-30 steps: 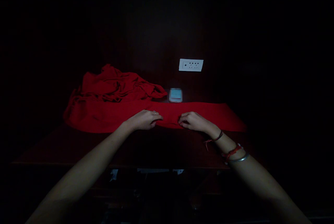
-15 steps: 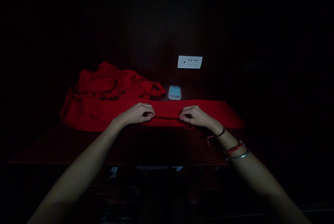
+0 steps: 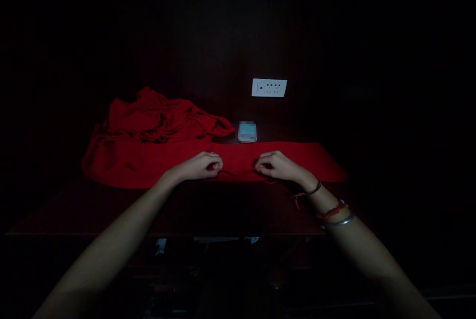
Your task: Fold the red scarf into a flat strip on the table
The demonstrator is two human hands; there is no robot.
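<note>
A long red cloth (image 3: 293, 158) lies flat across the dark table, its near part under my hands. My left hand (image 3: 206, 164) is closed in a pinch at the near side of the cloth, a ring on one finger. To its right, my right hand (image 3: 274, 164) also pinches the cloth, thumb against fingers. A thin dark line, which looks like the cloth's lifted edge, sags between the two hands. The fingertips are partly in shadow. At the left, the cloth runs up to a crumpled red heap (image 3: 156, 116); whether they are one piece I cannot tell.
A small blurred pale-blue object (image 3: 247, 132) sits behind the cloth. On the dark wall is a white power socket (image 3: 269, 87). The table's front edge (image 3: 167, 234) runs below my hands, with dim pale items underneath. Most surroundings are dark.
My left hand has moved slightly down and toward the right hand. The line between the hands was straight and taut and now sags. The right hand has barely moved.
</note>
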